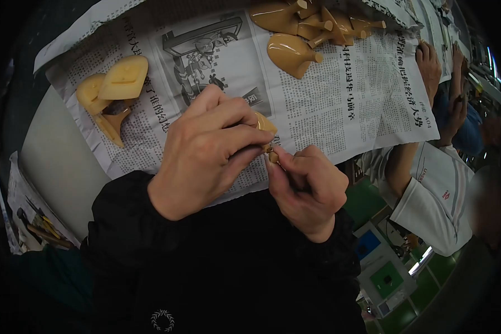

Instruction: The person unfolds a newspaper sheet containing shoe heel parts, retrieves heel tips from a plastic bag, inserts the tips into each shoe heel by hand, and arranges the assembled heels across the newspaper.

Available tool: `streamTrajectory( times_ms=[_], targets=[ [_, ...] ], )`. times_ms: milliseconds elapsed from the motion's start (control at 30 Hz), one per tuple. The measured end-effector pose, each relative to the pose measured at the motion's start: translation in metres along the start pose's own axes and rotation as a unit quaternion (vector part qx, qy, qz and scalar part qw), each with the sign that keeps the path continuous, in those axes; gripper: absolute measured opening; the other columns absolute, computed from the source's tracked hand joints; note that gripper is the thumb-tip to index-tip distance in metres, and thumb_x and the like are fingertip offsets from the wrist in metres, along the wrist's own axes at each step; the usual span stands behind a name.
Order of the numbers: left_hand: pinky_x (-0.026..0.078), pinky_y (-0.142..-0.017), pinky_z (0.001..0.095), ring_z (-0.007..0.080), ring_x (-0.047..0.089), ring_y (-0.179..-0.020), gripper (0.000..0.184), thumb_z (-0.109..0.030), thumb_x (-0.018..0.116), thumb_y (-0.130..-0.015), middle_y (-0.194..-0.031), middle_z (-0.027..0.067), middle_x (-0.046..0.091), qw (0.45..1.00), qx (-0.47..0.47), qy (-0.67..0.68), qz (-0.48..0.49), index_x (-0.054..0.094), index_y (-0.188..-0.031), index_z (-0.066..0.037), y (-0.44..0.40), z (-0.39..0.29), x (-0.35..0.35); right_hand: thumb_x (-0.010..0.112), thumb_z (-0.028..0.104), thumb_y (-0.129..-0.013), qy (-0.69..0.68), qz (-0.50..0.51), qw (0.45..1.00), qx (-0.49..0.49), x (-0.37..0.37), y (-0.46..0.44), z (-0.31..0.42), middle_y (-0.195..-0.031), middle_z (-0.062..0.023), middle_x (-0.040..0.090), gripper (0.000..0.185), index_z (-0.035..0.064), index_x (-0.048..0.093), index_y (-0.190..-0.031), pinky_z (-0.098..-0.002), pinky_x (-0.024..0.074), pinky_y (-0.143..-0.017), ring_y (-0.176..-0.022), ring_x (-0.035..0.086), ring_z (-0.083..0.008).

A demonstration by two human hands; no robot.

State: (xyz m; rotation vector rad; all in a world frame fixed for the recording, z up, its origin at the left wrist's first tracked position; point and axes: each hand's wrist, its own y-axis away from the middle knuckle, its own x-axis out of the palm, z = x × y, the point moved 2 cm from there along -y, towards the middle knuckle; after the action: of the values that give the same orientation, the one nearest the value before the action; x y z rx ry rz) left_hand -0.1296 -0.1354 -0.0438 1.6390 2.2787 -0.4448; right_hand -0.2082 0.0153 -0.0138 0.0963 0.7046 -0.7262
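Observation:
Between my two hands is a glossy tan shoe heel [266, 123], mostly covered by my fingers. My left hand [203, 150] is closed around its wide part, fingers bent over it. At its narrow end, my right hand [309, 186] pinches a small tan tip [273, 157] between thumb and forefinger. Whether that tip is part of the heel or a separate piece, I cannot tell. Left of my hands, a few paler heels [123, 78] lie together on newspaper [317, 106], flat faces with moulded recesses showing. Several shiny tan heels [289, 53] are piled at the far side.
The newspaper covers a pale table [67, 142], which shows at the left. Lower left are tools [42, 225] on another sheet. At the right, other people work along the bench; one wears a light grey shirt [437, 195], and another person's hand [427, 67] rests at the newspaper's edge.

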Motion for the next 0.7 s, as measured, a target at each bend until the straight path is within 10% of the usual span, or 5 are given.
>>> streamTrajectory(
  times_ms=[700],
  targets=[
    [0.047, -0.067, 0.0303, 0.0213, 0.056, -0.081, 0.030, 0.003, 0.079, -0.063, -0.086, 0.0022, 0.065, 1.000, 0.009, 0.021, -0.006, 0.074, -0.092, -0.006, 0.000, 0.001, 0.000, 0.073, -0.007, -0.075, 0.035, 0.059, 0.997, -0.036, -0.003, -0.016, 0.003, -0.065, -0.0054, 0.051, 0.019, 0.0016, 0.056, -0.079, -0.0283, 0.0399, -0.040, -0.047, 0.052, -0.0175]
  ],
)
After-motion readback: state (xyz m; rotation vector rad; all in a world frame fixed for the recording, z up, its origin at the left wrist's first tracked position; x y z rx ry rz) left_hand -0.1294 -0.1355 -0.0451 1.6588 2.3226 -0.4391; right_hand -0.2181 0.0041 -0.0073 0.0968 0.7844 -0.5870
